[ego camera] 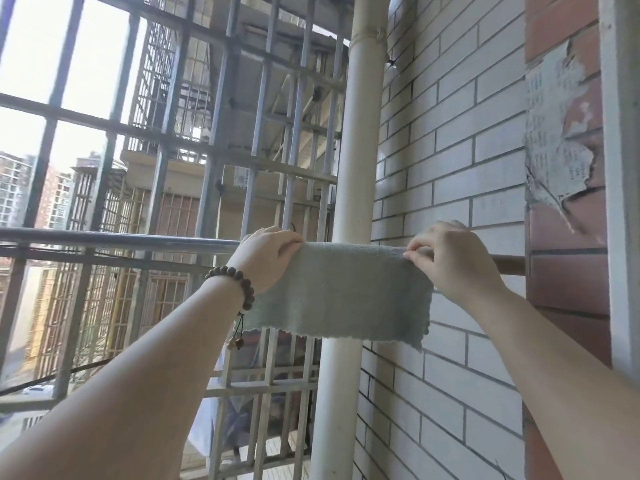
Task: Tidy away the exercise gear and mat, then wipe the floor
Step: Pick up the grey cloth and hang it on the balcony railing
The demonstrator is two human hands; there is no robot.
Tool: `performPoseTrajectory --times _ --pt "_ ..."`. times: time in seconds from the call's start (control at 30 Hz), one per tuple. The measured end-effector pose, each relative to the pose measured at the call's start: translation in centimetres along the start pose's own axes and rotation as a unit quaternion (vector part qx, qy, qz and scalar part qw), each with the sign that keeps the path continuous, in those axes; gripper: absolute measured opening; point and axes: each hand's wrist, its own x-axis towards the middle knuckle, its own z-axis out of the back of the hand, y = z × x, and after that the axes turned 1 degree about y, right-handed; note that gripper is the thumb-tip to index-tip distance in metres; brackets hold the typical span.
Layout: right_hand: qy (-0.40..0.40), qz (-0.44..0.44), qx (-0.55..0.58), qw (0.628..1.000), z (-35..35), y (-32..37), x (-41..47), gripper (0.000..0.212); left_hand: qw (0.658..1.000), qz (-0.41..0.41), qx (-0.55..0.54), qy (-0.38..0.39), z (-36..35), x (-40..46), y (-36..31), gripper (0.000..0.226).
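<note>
On the far left we see the metal window grille (104, 140), with apartment blocks beyond it, and a horizontal metal rail (114, 237) running across in front of it. Our left hand (266, 258) reaches up to that rail, a dark beaded bracelet (230, 284) on its wrist, and its fingers curl over the top left corner of the grey-green cloth (339, 292), gripping it against the rail. The cloth hangs draped over the rail, spread flat, its ragged lower edge falling across the white drainpipe (349, 168) that stands upright behind it. Our right hand (453, 258) pinches the cloth's top right corner between thumb and fingertips, right at the rail. Behind that hand is the white tiled wall (450, 133), and further right a red-brick section with a torn paper notice (550, 133) stuck on it.
</note>
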Motion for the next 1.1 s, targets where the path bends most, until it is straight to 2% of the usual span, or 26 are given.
performPoseTrajectory --times 0.1,0.2,0.3,0.43,0.63,0.83,1.1 --pt "0.048 0.012 0.012 0.999 -0.6 0.8 0.8 0.024 1.000 -0.006 0.007 0.007 0.0 0.1 0.1 0.028" --pt "0.124 -0.008 0.020 0.992 -0.9 1.0 1.5 0.023 1.000 -0.016 0.020 0.004 0.2 0.1 0.2 0.028" --pt "0.153 -0.046 0.035 0.987 -0.6 0.5 1.9 0.021 1.000 -0.013 0.019 -0.011 0.1 -0.1 0.5 0.025" --pt "0.188 -0.050 0.040 0.980 -0.2 0.6 2.1 0.028 0.999 0.009 0.034 -0.010 0.1 -0.3 0.3 0.027" --pt "0.102 -0.025 0.052 0.993 0.5 1.9 -0.5 0.039 0.988 0.057 0.118 -0.082 -0.2 -4.4 -3.1 0.051" --pt "0.010 -0.049 0.119 0.992 0.4 5.6 -6.6 0.039 0.986 0.073 0.142 -0.038 0.2 -12.1 -8.0 0.061" --pt "0.052 -0.064 0.195 0.977 0.3 10.3 -17.7 0.042 0.981 0.104 0.163 -0.017 0.9 -23.3 -12.0 0.066"
